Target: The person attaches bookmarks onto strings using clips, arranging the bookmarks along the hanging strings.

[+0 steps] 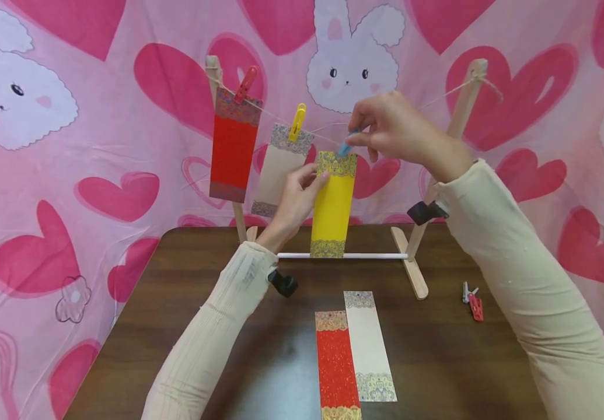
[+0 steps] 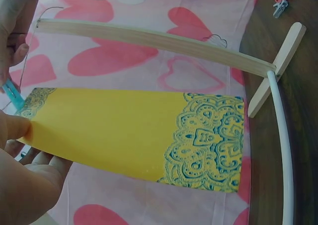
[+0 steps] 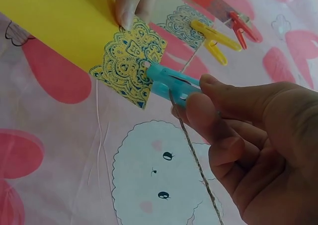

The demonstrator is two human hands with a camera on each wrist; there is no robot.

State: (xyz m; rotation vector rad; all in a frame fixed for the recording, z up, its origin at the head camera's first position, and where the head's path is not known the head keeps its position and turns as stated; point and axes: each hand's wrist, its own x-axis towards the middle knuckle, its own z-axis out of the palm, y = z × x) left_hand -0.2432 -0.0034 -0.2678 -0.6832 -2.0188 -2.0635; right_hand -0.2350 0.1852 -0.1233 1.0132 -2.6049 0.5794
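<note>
My left hand [image 1: 297,195] pinches the left edge of a yellow card [image 1: 331,207] with lace-patterned ends, near its top. Between thumb and fingers of my right hand [image 1: 391,128] is a blue clothespin [image 3: 171,83], its tip at the card's patterned top edge. The twine [image 3: 195,153] runs past the clothespin in the right wrist view. To the left on the line hang a red card [image 1: 234,149] under a red clothespin [image 1: 246,85] and a white card [image 1: 280,169] under a yellow clothespin [image 1: 297,122]; my left hand partly hides the white one.
Wooden posts [image 1: 464,105] hold the twine, and a white rod [image 1: 375,256] joins them low down. Another red card [image 1: 337,367] and another white card [image 1: 370,344] lie on the brown table [image 1: 238,350]. At the right lie a red clothespin [image 1: 475,307] and a grey one [image 1: 468,291].
</note>
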